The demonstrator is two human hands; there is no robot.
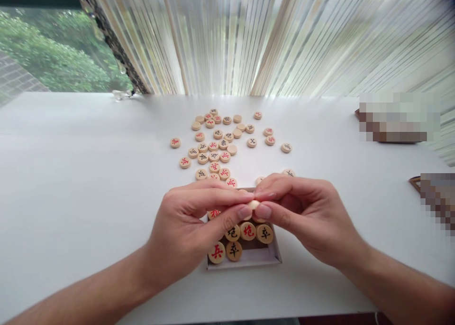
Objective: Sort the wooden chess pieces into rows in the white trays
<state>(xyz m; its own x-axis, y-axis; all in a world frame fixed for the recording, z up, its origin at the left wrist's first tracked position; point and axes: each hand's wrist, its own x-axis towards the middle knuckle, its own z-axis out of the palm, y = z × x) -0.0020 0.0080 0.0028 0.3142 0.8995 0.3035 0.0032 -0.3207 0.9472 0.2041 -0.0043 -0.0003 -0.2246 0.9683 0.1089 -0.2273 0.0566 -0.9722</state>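
Observation:
Between the fingertips of both hands, a small pale wooden xiangqi piece (253, 205) is pinched above an open shallow box (249, 264). My left hand (195, 216) grips it from the left with thumb and fingers. From the right, my right hand (305, 211) holds it the same way. Inside the box lie several larger-looking pieces, among them a red-marked piece (248, 231), a black-marked piece (265, 234) and another red-marked piece (216, 252) in the front left corner. My hands cover the box's rear part.
Several loose xiangqi pieces (213, 146) are scattered on the white table (88, 182) beyond the box, some face down. Two brown-edged, blurred-out objects stand at the right, one a frame (401, 137). String curtains (220, 40) and a window border the table's far edge.

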